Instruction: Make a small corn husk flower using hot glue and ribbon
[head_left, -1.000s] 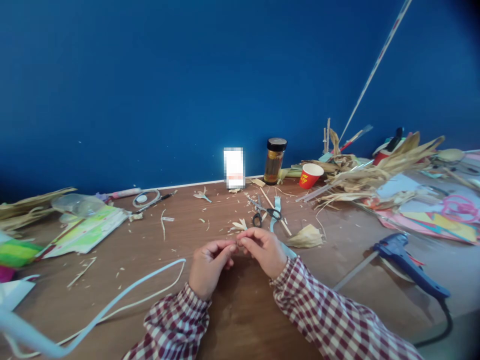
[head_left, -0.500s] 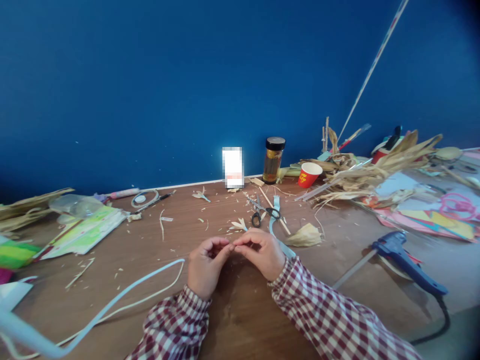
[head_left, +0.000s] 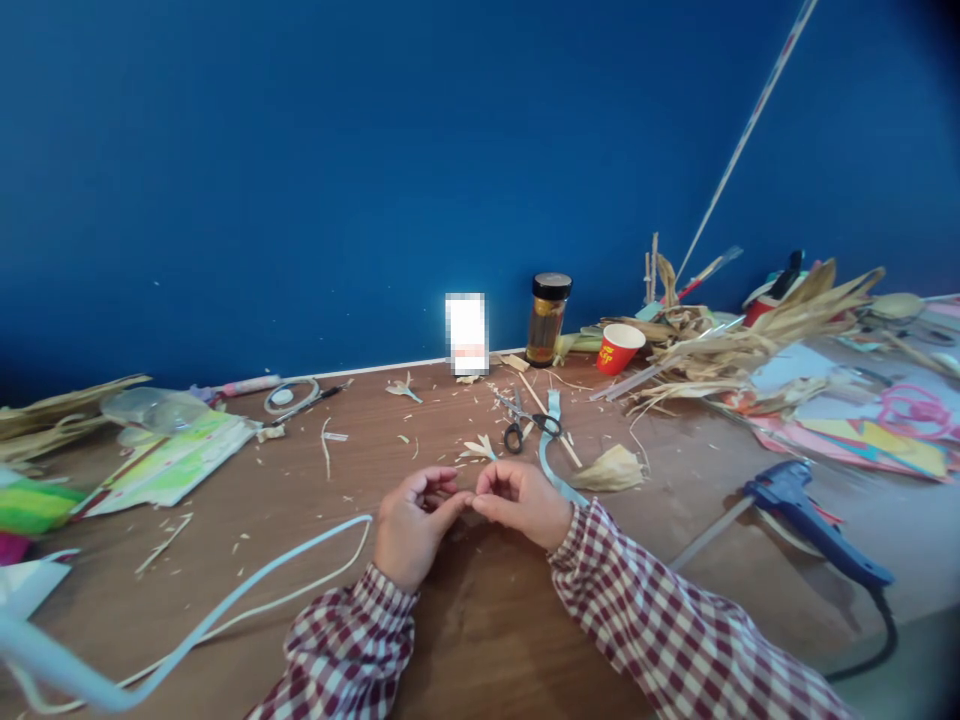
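Over the brown table, my left hand and my right hand meet at their fingertips, thumbs and forefingers pinched. Whatever sits between the fingers is too small or too hidden to make out. Just beyond them lies a pale husk flower with several petals. Black-handled scissors rest behind my right hand, beside a light blue ribbon strip. A piece of dry corn husk is to the right of that hand.
A blue glue gun stands at the right, its cord trailing forward. A lidded jar and a red paper cup are near the wall. Dry husks pile up at the right. A white cable curves across the left front.
My right hand has shifted slightly right, and its curled fingers have moved a little. Both hands keep their fingertips together. The things on the table lie as before.
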